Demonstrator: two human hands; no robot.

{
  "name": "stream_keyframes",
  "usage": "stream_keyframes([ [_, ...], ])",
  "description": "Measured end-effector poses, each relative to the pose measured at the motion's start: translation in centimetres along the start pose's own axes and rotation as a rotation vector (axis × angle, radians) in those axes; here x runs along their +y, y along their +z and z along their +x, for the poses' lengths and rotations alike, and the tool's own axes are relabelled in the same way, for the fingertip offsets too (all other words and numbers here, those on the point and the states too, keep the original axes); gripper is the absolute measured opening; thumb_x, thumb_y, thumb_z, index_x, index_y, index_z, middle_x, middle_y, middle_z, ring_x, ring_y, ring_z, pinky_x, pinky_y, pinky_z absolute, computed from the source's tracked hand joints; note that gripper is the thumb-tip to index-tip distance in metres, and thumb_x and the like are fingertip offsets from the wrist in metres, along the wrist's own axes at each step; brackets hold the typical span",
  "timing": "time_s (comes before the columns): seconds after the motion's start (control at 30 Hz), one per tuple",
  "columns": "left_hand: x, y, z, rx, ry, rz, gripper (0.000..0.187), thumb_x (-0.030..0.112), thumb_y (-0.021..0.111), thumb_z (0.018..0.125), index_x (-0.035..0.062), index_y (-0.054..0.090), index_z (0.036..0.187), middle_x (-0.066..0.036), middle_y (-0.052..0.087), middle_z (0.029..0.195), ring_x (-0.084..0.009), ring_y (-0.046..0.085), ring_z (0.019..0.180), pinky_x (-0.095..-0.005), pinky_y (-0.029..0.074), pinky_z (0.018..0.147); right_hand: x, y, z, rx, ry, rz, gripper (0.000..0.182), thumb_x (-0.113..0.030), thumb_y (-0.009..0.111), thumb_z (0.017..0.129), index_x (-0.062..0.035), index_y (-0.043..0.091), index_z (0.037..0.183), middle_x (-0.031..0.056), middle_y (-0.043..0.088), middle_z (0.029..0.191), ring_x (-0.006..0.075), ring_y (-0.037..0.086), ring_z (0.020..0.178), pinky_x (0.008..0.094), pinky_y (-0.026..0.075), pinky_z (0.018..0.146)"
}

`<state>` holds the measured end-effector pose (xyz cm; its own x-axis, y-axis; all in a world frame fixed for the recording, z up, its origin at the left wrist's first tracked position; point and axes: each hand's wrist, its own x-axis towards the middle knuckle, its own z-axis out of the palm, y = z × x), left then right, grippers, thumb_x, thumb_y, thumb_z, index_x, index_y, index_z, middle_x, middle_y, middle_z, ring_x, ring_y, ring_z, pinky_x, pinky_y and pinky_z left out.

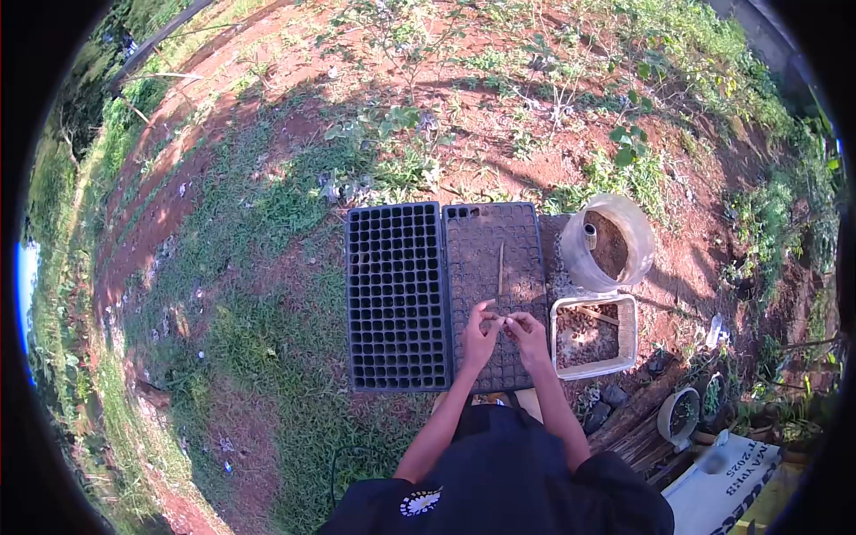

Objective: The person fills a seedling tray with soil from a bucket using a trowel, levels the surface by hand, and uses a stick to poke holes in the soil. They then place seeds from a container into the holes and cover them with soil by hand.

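Observation:
My left hand [478, 341] and my right hand [530, 341] meet above the near half of a soil-filled seedling tray [490, 208]. Fingers and thumb of each are drawn together in a pinch, tips nearly touching. Whatever lies between them is too small to make out. A thin wooden stick [501, 267] rests on the soil just beyond my fingertips. Left of this tray, and against it, lies a second black seedling tray [440, 267] with bare dark cells. To the right, a pale rectangular tub [596, 368] holds small brown pieces [571, 325] and a flat stick [597, 314].
A translucent round container [637, 236] with soil [611, 254] and a small cylindrical object [590, 234] stands behind the tub. Logs [637, 406], a pot [679, 417] and a printed white sack [727, 481] lie at lower right. Grass and red earth surround the trays.

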<state>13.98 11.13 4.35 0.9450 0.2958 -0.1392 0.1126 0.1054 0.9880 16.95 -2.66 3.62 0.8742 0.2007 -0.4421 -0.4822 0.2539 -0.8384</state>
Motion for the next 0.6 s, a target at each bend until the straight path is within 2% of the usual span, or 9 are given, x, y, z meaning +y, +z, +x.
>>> stream_keyframes([
  [0.13,-0.6,0.9,-0.3,-0.020,-0.005,-0.085,0.050,0.008,0.072,0.093,0.0077,0.054,0.140,-0.005,0.068,0.099,-0.0059,0.062,0.083,-0.0215,0.047,0.062,0.5,-0.4,-1.1,0.053,-0.080,0.037,0.011,-0.006,0.068,0.098,-0.0037,0.065,0.108,0.0020,0.067,0.098,0.0108,0.063,0.088,0.0263,0.052,0.078],
  [0.17,-1.0,1.2,-0.3,-0.024,0.011,-0.077,0.051,0.008,0.072,0.093,0.0078,0.054,0.140,-0.004,0.069,0.098,-0.0058,0.062,0.082,-0.0212,0.046,0.060,0.5,-0.6,-1.5,0.098,-0.100,-0.045,0.010,-0.005,0.068,0.098,-0.0033,0.065,0.108,0.0020,0.067,0.099,0.0105,0.063,0.088,0.0261,0.052,0.079],
  [0.2,-0.6,1.5,-0.2,-0.028,0.009,-0.084,0.051,0.008,0.072,0.093,0.0078,0.054,0.140,-0.004,0.069,0.098,-0.0058,0.062,0.082,-0.0212,0.046,0.060,0.5,-0.7,-1.7,0.142,-0.117,-0.127,0.010,-0.004,0.067,0.098,-0.0028,0.064,0.108,0.0021,0.067,0.100,0.0102,0.063,0.087,0.0260,0.052,0.080],
  [0.3,0.0,1.7,-0.8,-0.026,-0.058,0.005,0.051,0.003,0.072,0.092,0.0078,0.054,0.139,-0.007,0.070,0.101,-0.0057,0.063,0.082,-0.0195,0.050,0.062,0.5,-0.8,-2.1,0.202,-0.155,-0.125,0.009,-0.003,0.067,0.098,-0.0021,0.065,0.107,0.0017,0.067,0.097,0.0086,0.063,0.086,0.0248,0.052,0.077],
  [0.37,0.2,1.7,-0.6,-0.029,-0.105,0.095,0.051,0.006,0.074,0.091,0.0073,0.055,0.139,-0.008,0.072,0.103,-0.0059,0.064,0.073,-0.0198,0.049,0.057,0.6,-0.4,-1.8,0.220,-0.161,-0.125,0.008,-0.003,0.068,0.097,-0.0017,0.066,0.105,0.0015,0.068,0.094,0.0074,0.062,0.084,0.0242,0.051,0.074],
  [0.5,-0.6,1.2,0.7,-0.021,-0.155,0.080,0.050,0.010,0.074,0.092,0.0067,0.056,0.138,-0.008,0.073,0.102,-0.0070,0.063,0.063,-0.0211,0.049,0.052,1.2,-0.2,0.1,0.249,-0.160,-0.180,0.008,-0.003,0.068,0.097,-0.0018,0.066,0.105,0.0011,0.068,0.093,0.0070,0.062,0.083,0.0233,0.051,0.073],
  [0.6,-1.2,0.3,3.1,0.030,-0.067,0.097,0.049,0.014,0.074,0.094,0.0061,0.055,0.138,-0.008,0.073,0.100,-0.0077,0.062,0.057,-0.0226,0.050,0.049,0.7,-0.1,2.8,0.253,-0.155,-0.228,0.007,-0.005,0.068,0.098,-0.0022,0.066,0.105,0.0001,0.067,0.090,0.0073,0.062,0.081,0.0234,0.051,0.072],
])
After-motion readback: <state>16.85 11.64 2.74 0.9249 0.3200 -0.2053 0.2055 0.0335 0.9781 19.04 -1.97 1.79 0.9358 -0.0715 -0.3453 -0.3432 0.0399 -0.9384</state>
